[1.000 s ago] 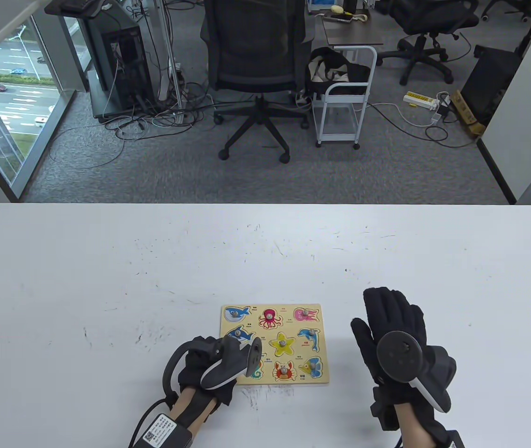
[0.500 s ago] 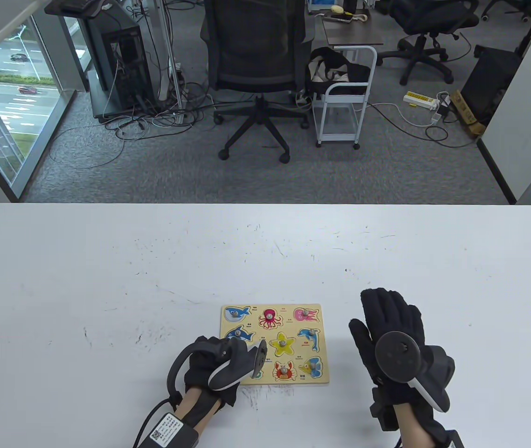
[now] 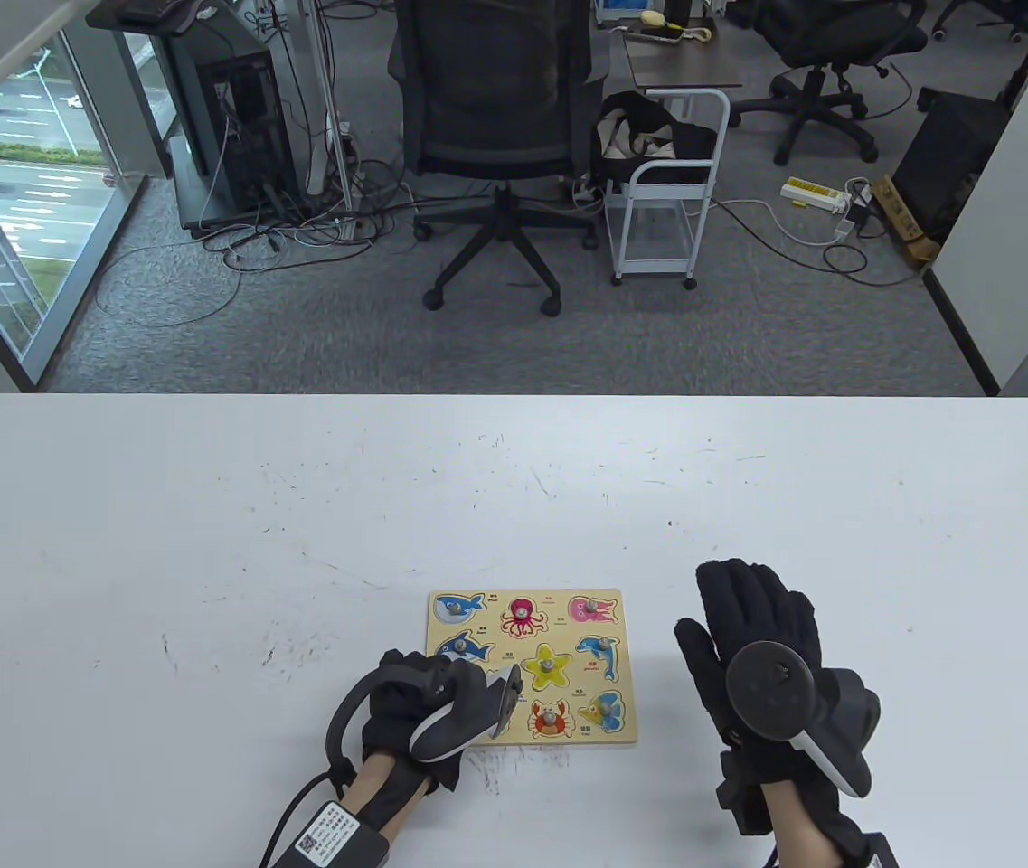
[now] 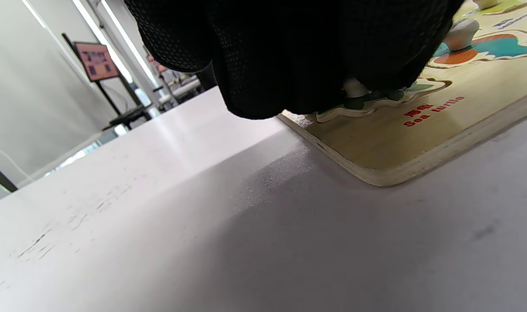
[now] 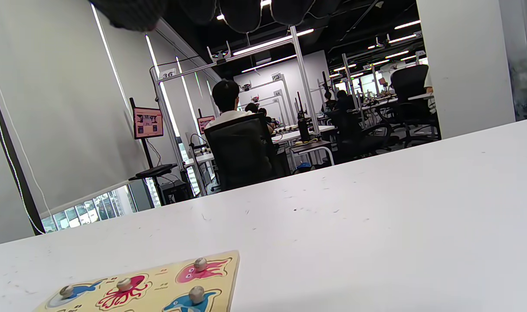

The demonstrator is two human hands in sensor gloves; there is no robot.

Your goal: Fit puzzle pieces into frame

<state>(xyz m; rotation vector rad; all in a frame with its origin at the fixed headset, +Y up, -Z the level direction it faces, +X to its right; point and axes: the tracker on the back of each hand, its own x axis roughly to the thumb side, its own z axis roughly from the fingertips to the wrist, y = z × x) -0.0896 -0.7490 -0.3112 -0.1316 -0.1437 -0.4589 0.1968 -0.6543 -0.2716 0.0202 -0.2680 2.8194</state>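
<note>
The wooden puzzle frame (image 3: 604,740) lies near the table's front edge, with animal pieces such as the starfish (image 3: 547,667) and crab (image 3: 550,719) seated in it. My left hand (image 3: 477,710) covers its near-left corner. In the left wrist view the left hand's fingers (image 4: 289,56) curl down around the white knob of the sea turtle piece (image 4: 376,102), which sits over its recess in the frame (image 4: 419,147). My right hand (image 3: 753,615) lies flat and open on the table, just right of the frame, holding nothing.
The white table (image 3: 206,542) stretches far to the left, right and back. Beyond its far edge stand an office chair (image 3: 495,117) and a white cart (image 3: 667,208). A seated person (image 5: 228,108) is far off in the right wrist view.
My left hand has shifted slightly right and toward the frame's near-left corner. The right hand has barely moved.
</note>
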